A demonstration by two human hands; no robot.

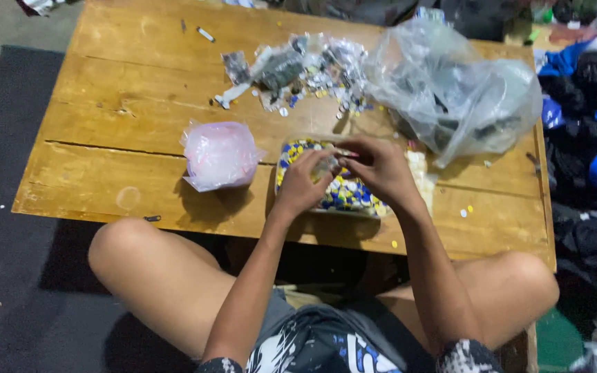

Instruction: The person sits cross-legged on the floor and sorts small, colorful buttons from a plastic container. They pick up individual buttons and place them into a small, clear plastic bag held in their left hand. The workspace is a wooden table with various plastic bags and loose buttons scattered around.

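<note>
A pink translucent plastic bag [219,154], bunched and rounded, sits on the wooden table left of centre. A large clear plastic bag [450,90], crumpled with dark contents, lies at the right rear. Torn small clear packets [298,69] are heaped between them at the back.

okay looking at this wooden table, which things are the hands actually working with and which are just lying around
In use:
- left hand and right hand, pinching a small clear packet between them
- clear tray of blue, yellow and white small pieces under the hands

Lying about:
- pink translucent plastic bag
- large crumpled clear plastic bag
- heap of torn clear wrappers and scattered pieces
- pile of blue and black clothing
</note>
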